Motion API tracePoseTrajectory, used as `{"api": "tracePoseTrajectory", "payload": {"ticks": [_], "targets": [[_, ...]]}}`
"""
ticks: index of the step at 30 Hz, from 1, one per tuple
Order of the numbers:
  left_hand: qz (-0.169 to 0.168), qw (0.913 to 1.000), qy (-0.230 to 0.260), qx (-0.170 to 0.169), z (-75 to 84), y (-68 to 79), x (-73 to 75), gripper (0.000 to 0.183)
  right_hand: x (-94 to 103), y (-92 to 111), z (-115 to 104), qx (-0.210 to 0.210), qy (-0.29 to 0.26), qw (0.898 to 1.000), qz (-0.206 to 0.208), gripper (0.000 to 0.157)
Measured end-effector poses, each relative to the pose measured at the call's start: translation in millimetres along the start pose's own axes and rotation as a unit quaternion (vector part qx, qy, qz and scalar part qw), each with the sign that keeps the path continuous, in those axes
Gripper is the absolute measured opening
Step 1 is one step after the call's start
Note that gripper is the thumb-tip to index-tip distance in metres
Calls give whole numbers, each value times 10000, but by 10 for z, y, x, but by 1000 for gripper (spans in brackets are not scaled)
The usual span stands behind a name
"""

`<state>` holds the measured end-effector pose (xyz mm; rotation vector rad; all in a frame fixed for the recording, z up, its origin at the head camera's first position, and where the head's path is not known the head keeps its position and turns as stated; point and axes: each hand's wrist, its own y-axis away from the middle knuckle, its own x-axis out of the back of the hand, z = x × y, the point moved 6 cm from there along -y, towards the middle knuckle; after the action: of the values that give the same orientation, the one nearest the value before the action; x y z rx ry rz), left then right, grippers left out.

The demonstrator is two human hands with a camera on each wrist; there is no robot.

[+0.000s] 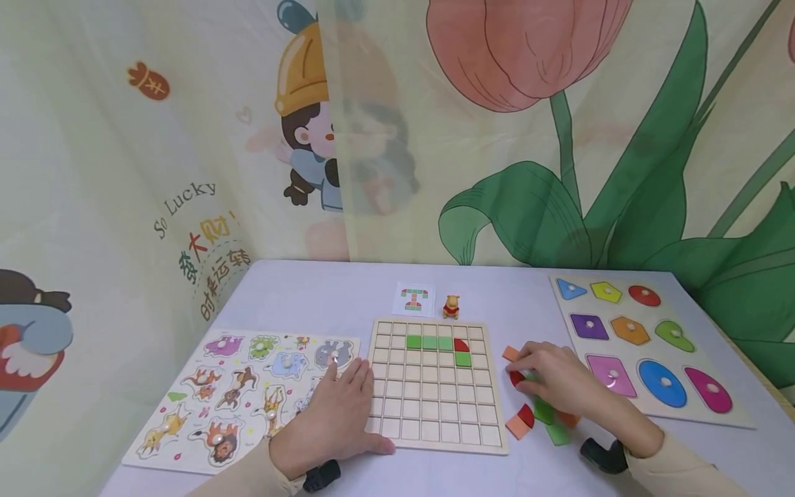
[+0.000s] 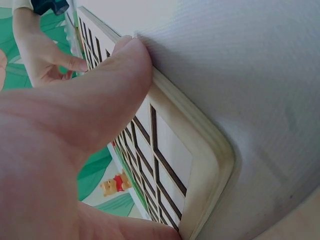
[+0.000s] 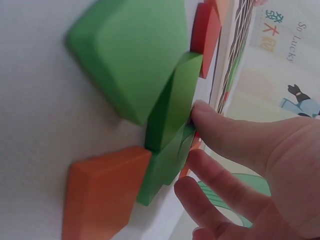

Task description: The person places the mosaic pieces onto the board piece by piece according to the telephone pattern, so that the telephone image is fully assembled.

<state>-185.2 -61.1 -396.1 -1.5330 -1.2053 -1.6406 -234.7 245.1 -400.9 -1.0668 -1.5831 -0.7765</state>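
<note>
The gridded board is set at lower centre; its left edge is touched by the left hand, fingers straight, thumb spread. Right of it, loose pieces are touched by the right hand, fingers bent (whether the red piece is pinched cannot be told).

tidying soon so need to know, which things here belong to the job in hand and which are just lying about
Job in hand:
grid board
blocks on the board
loose blocks
picture card, likely the pattern

Apparently just lying about:
animal puzzle
shape puzzle
toy bear
</note>
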Motion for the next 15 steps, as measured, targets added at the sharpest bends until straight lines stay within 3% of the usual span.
{"api": "tracePoseTrajectory", "payload": {"ticks": [15], "targets": [[53, 9999, -121, -19, 0, -4, -10, 120, 0, 5, -37, 79, 189, 9996, 182, 26]]}}
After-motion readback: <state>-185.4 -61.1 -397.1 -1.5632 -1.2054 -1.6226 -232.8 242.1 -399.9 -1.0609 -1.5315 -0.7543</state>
